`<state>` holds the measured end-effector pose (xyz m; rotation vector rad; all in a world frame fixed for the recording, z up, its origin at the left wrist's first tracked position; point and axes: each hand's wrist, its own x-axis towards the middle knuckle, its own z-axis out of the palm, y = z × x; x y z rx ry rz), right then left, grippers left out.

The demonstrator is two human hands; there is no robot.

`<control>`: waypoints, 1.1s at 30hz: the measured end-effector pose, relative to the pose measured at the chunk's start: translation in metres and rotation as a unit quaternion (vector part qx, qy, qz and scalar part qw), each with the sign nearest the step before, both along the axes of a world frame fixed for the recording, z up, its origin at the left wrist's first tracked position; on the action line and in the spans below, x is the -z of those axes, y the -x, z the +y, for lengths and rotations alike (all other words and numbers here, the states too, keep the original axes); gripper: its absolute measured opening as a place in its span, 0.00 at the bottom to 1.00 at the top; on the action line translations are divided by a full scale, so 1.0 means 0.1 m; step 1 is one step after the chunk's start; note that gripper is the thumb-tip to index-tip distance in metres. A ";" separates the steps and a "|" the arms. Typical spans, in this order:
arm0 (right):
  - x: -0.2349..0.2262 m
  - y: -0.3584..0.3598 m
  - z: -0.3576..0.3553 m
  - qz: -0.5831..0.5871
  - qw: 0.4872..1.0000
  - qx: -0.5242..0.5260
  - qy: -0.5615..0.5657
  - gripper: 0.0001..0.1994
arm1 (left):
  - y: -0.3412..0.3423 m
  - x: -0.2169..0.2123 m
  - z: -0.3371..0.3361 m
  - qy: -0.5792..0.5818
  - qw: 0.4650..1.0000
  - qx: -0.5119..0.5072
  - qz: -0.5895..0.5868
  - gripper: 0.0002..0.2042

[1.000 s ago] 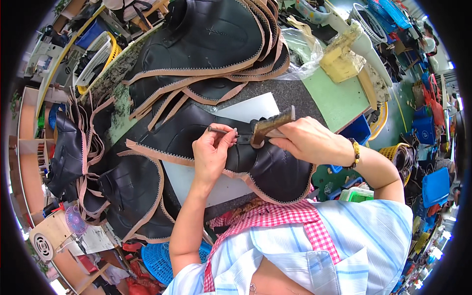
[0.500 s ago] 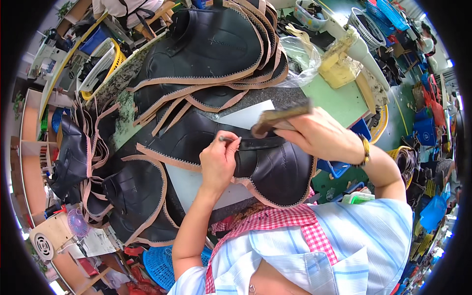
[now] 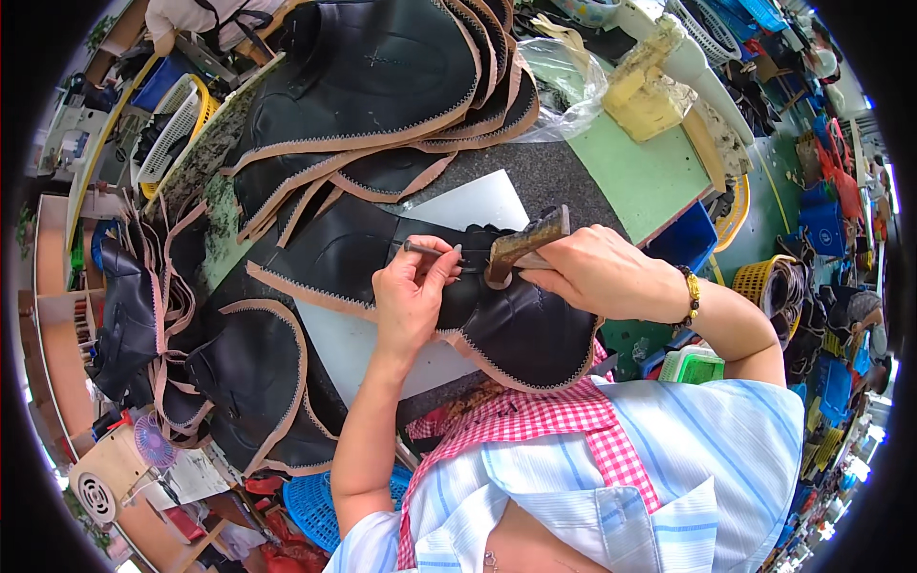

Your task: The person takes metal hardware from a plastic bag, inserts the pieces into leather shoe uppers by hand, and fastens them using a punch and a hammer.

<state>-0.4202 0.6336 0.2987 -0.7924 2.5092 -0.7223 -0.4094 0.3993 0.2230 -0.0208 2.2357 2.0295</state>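
Observation:
A black leather shoe upper (image 3: 544, 336) with a tan zigzag-stitched edge lies across the work surface in front of me. My left hand (image 3: 409, 301) is closed over its middle, pinching a thin dark metal rod, like a punch (image 3: 422, 250), which lies slanted nearly sideways. To the right, my right hand (image 3: 607, 275) grips a worn hammer (image 3: 527, 246). The hammer's brown head hangs low over the upper, just right of the punch; whether it touches the leather I cannot tell. Under the upper, a white board (image 3: 344, 349) shows partly.
More black uppers are piled at the far side (image 3: 373, 86) and at the left (image 3: 248, 368). At the far right lie a yellowish block (image 3: 650, 100) and a clear plastic bag (image 3: 564, 91). A blue bin (image 3: 686, 239) stands beside the table's right edge.
The punch has tipped from pointing toward me to lying more sideways. My right hand has lowered the hammer toward the upper. The whole view has shifted slightly.

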 end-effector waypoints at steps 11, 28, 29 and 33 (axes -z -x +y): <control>-0.04 -0.01 -0.01 -0.025 0.999 0.018 -0.018 0.14 | -0.01 -0.02 0.04 0.022 1.000 -0.007 0.001 0.03; -0.13 0.08 0.05 0.125 0.991 0.003 0.056 0.11 | -0.04 0.02 0.04 0.097 0.993 0.008 0.070 0.03; -0.08 0.02 0.05 0.114 0.992 0.019 0.047 0.11 | -0.02 0.02 0.04 0.033 0.999 -0.009 0.033 0.03; 0.05 -0.05 -0.01 0.041 0.998 0.030 0.027 0.12 | -0.04 0.03 -0.03 0.024 0.999 0.030 0.014 0.03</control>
